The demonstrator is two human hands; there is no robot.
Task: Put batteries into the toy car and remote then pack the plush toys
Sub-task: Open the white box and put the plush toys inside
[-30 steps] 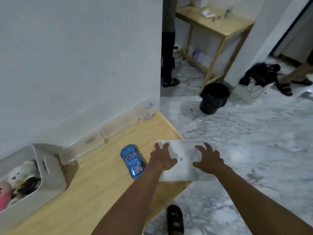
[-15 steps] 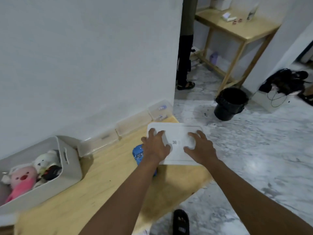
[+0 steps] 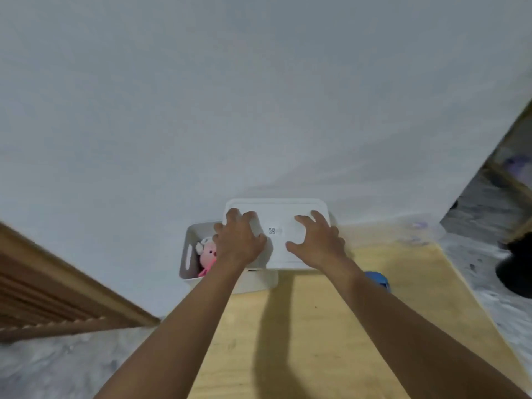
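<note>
Left hand (image 3: 240, 240): fingers spread, lying on top of the lid (image 3: 288, 207), 9 o'clock side.
Right hand (image 3: 316, 243): fingers splayed flat on the lid, 3 o'clock side.
Lid: over the bin (image 3: 188, 254), offset toward 3 o'clock; not seated.
Pink plush (image 3: 208, 254): inside the bin, uncovered.
Toy car (image 3: 377, 279): on the table (image 3: 316, 355), 4 o'clock of the right hand.
Done: plush apparently packed.
Left: closing the lid; batteries, cannot tell.

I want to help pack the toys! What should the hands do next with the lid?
Probably slide the lid left until it lines up with the bin, then press down. The left hand and right hand lie on top of it, but it sits off to the right, leaving the pink plush uncovered.
</note>
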